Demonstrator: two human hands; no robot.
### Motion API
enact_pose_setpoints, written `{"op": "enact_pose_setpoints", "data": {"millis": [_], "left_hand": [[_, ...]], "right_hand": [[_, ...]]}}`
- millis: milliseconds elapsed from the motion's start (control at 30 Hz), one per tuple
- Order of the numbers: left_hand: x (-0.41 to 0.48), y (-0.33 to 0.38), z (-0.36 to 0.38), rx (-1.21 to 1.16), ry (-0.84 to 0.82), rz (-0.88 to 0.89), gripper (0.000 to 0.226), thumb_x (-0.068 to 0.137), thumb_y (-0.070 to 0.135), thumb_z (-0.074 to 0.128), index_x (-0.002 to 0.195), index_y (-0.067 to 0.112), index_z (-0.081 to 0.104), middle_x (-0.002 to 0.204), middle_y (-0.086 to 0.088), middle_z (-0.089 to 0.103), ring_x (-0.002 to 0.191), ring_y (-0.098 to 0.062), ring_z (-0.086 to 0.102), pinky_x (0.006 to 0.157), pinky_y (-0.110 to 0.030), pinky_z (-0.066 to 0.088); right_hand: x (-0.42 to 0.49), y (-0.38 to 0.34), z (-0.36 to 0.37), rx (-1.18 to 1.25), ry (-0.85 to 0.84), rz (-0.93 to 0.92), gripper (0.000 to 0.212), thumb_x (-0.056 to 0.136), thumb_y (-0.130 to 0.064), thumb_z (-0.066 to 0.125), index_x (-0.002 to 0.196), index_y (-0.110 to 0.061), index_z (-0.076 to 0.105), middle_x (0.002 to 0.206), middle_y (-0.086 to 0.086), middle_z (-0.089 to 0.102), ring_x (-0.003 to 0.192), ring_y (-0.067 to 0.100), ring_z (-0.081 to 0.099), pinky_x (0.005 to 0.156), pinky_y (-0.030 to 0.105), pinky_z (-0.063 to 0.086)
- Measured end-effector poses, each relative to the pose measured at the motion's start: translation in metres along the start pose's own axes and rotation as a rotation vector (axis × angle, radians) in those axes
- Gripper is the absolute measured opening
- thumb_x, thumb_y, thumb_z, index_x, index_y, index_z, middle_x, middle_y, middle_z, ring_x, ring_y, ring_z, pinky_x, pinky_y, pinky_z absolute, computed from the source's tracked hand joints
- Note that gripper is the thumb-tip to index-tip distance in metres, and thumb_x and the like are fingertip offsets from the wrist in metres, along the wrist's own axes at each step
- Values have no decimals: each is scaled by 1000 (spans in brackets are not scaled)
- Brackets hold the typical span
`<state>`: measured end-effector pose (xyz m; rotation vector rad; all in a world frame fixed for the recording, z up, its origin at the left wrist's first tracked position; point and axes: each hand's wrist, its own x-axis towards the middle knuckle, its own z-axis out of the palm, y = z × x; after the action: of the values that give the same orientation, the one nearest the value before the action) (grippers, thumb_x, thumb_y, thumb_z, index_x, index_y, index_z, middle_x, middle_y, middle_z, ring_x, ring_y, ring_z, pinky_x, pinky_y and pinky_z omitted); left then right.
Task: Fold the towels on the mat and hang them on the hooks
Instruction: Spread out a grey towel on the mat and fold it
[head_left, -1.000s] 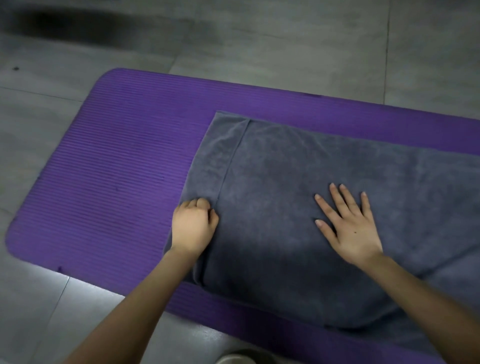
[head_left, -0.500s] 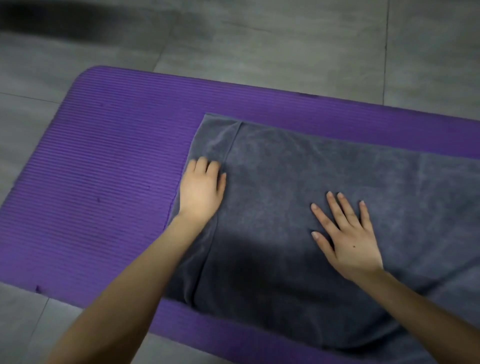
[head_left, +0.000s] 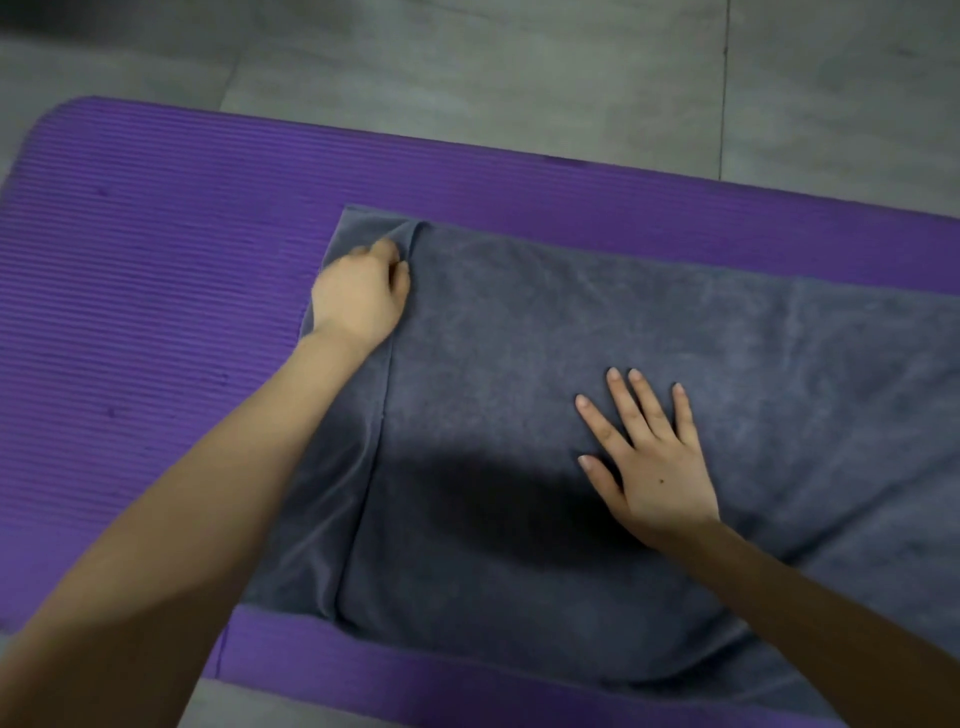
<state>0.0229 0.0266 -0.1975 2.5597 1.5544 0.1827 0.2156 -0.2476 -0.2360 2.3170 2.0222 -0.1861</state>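
The right part of the one grey terry-cloth towel (head_left: 597, 364) runs out of view at the right edge, so its full length cannot be seen, and both forearms cover some of its near portion; a dark shadow lies over the cloth between the arms. The ribbed purple foam mat (head_left: 156, 322) is likewise cut off at the left, right and near edges. One towel, one mat and two hands are visible. The towel lies flat on the mat, doubled over, with a narrow strip of the lower layer showing along its left side beside a straight hem line. The left hand (head_left: 358, 296) rests near the towel's far left corner, fingers curled together and bunching a small fold of cloth. The right hand (head_left: 654, 467) lies palm down on the towel's middle, fingers spread apart. Grey tiled floor (head_left: 467, 78) surrounds the mat.
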Motion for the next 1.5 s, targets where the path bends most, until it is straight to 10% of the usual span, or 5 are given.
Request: {"op": "enact_pose_setpoints", "data": {"millis": [233, 733, 1167, 1500], "left_hand": [[-120, -20, 6, -49, 215, -21, 19, 90, 18, 48, 90, 3, 60, 82, -21, 56, 75, -38, 53, 71, -43, 37], [-256, -32, -25, 119, -241, -65, 37, 83, 32, 35, 91, 6, 59, 77, -14, 61, 63, -35, 58, 43, -34, 45], [-212, 169, -37, -25, -304, 699, 38, 82, 30, 33, 87, 10, 64, 78, -10, 58, 69, -31, 59, 54, -35, 53], [-173, 292, -53, 386, -427, 1244, 24, 87, 27, 44, 99, 15, 61, 89, -6, 57, 82, -24, 59, 66, -28, 51]], "right_hand": [[0, 1, -2, -19, -7, -2, 57, 94, -52, 23, 146, -27, 27, 155, 11, 23, 144, 29, 17, 114, 58, 14], [-13, -2, -25, 121, -15, 123, 65, 90, -56, 12, 146, -27, 31, 153, 9, 28, 142, 25, 24, 116, 50, 9], [-262, 110, -22, 162, 324, 745, 42, 85, -41, 40, 88, -10, 70, 89, 13, 68, 73, 38, 62, 65, 41, 47], [-319, 191, 7, 82, 298, 441, 32, 85, -41, 45, 77, -21, 69, 78, 1, 59, 66, 25, 57, 67, 33, 33]]}}
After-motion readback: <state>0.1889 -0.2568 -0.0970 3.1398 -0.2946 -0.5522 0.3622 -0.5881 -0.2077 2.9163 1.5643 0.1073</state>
